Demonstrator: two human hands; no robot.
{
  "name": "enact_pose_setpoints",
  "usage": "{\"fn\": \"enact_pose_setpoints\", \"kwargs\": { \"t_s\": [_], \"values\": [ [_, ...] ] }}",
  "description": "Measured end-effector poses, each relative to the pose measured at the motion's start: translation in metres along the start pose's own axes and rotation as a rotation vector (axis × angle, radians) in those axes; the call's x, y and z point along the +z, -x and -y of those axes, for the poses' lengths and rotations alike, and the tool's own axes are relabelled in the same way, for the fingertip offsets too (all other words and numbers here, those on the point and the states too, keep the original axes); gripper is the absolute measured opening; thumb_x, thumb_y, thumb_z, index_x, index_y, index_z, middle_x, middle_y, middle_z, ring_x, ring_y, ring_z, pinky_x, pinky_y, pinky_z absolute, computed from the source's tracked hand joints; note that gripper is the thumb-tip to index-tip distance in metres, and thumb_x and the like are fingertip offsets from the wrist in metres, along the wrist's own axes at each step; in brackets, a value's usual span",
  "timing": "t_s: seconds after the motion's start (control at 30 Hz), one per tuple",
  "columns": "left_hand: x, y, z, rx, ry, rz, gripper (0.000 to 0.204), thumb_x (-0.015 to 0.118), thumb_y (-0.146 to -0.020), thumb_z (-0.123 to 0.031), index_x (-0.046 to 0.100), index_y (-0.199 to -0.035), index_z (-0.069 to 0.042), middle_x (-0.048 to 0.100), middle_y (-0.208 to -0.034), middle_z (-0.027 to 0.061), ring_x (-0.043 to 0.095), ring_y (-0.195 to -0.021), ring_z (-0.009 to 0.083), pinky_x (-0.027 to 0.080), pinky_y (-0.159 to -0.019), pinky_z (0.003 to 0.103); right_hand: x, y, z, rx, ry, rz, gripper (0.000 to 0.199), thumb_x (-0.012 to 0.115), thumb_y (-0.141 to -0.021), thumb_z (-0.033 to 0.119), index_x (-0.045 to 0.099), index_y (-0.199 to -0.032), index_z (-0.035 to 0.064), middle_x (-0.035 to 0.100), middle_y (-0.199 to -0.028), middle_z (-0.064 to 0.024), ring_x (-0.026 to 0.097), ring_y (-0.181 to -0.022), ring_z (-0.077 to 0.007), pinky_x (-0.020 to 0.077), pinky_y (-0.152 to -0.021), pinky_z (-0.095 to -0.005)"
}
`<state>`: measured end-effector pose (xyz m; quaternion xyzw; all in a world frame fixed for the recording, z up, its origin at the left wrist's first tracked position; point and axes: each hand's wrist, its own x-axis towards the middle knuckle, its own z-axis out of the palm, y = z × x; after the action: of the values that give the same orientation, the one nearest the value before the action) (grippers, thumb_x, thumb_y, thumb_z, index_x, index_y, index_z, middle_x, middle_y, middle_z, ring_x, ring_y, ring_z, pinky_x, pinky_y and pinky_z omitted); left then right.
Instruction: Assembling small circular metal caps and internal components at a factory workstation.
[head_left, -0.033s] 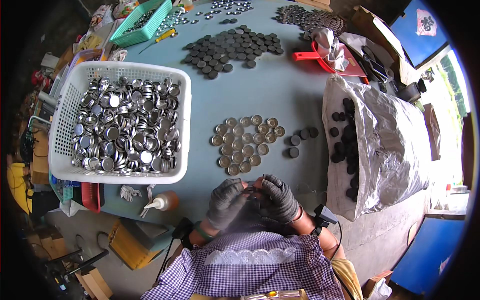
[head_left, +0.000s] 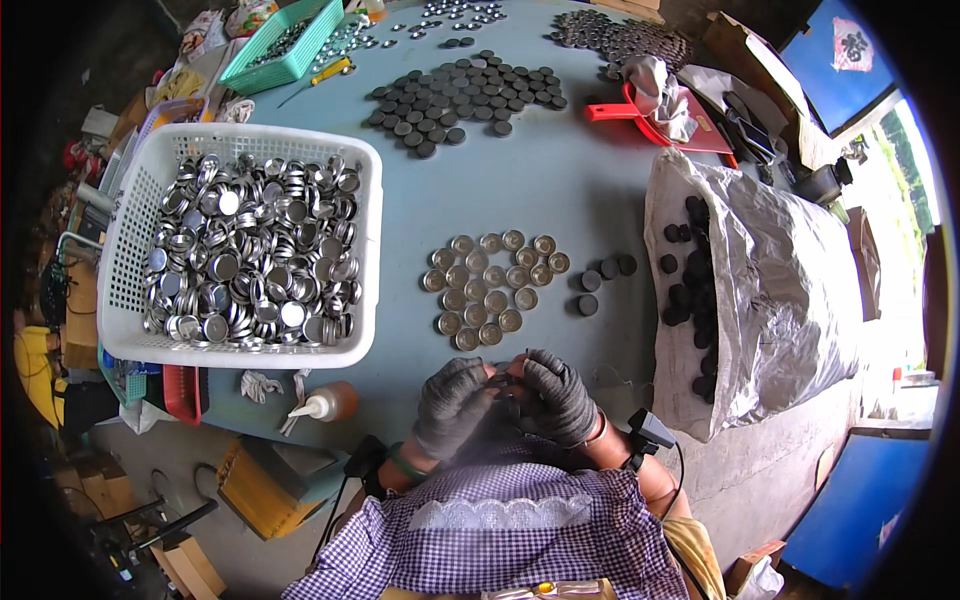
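My left hand (head_left: 452,405) and my right hand (head_left: 560,400), both in dark grey wrappings with bare fingertips, meet at the table's near edge. Their fingertips pinch together around a small dark piece (head_left: 506,380), mostly covered by the fingers, so its kind is hard to make out. Just beyond my hands, shallow round metal caps (head_left: 495,301) lie hollow side up in a loose cluster. To their right sit several black round discs (head_left: 588,281). More black discs (head_left: 697,268) spill from the mouth of a white woven sack (head_left: 790,290) on the right.
A white plastic basket (head_left: 240,352) heaped with silver caps stands at left. Farther back are a spread of dark discs (head_left: 465,95), a green basket (head_left: 265,72), a yellow-handled screwdriver (head_left: 330,71) and a red dustpan (head_left: 610,112). A squeeze bottle (head_left: 330,402) lies near the front edge.
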<state>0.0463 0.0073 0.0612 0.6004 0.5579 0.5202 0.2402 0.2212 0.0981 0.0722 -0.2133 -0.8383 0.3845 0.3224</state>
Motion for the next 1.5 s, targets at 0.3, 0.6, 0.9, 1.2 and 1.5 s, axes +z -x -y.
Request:
{"fn": "enact_pose_setpoints", "kwargs": {
  "t_s": [0.3, 0.6, 0.9, 1.2, 1.5],
  "values": [
    [0.004, 0.002, -0.002, -0.011, -0.021, -0.015, 0.021, 0.071, -0.079, -0.001, 0.064, -0.098, 0.002, 0.065, -0.092, 0.0149, 0.065, -0.082, 0.0309, 0.052, -0.073, 0.037, 0.002, -0.002, 0.0, -0.007, -0.024, 0.018, 0.027, 0.067, -0.079, 0.0, 0.058, -0.104, -0.0011, 0.061, -0.089, -0.0184, 0.061, -0.077, -0.038, 0.0503, -0.066, -0.0403],
    [0.003, -0.011, -0.03, -0.015, 0.2, 0.048, 0.041, 0.065, -0.086, 0.004, 0.053, -0.125, 0.0, 0.064, -0.11, 0.0145, 0.068, -0.089, 0.0206, 0.058, -0.076, 0.032, 0.0, 0.008, 0.003, 0.836, -1.288, 0.012, 0.035, 0.06, -0.096, 0.033, 0.061, -0.109, 0.0006, 0.057, -0.086, 0.0004, 0.053, -0.076, -0.0098, 0.0463, -0.07, -0.026],
    [0.009, 0.003, -0.005, -0.008, 0.021, -0.022, 0.048, 0.075, -0.077, 0.0, 0.058, -0.122, -0.001, 0.065, -0.113, 0.0149, 0.065, -0.101, 0.0277, 0.052, -0.088, 0.036, 0.002, 0.006, 0.009, 0.768, -0.874, -0.077, 0.04, 0.059, -0.096, 0.021, 0.052, -0.131, 0.0023, 0.063, -0.093, -0.0034, 0.055, -0.073, -0.0085, 0.0468, -0.067, -0.0247],
    [0.01, 0.002, 0.0, -0.041, -0.039, -0.055, 0.052, 0.075, -0.073, 0.004, 0.059, -0.122, -0.001, 0.066, -0.107, 0.0141, 0.065, -0.09, 0.0254, 0.052, -0.082, 0.035, -0.012, 0.01, -0.006, 0.739, -0.711, 0.073, 0.043, 0.058, -0.096, 0.016, 0.047, -0.135, 0.0018, 0.06, -0.096, -0.0032, 0.053, -0.075, -0.0067, 0.0464, -0.066, -0.0247],
    [0.011, -0.008, -0.004, -0.012, -0.039, -0.047, 0.05, 0.072, -0.073, 0.005, 0.06, -0.122, -0.001, 0.066, -0.107, 0.0151, 0.066, -0.093, 0.0279, 0.053, -0.083, 0.036, -0.011, -0.009, 0.0, 0.839, -0.836, 0.108, 0.045, 0.069, -0.089, 0.017, 0.053, -0.127, 0.0005, 0.064, -0.107, -0.0063, 0.058, -0.095, -0.0124, 0.0482, -0.082, -0.0282]
  ]
}}
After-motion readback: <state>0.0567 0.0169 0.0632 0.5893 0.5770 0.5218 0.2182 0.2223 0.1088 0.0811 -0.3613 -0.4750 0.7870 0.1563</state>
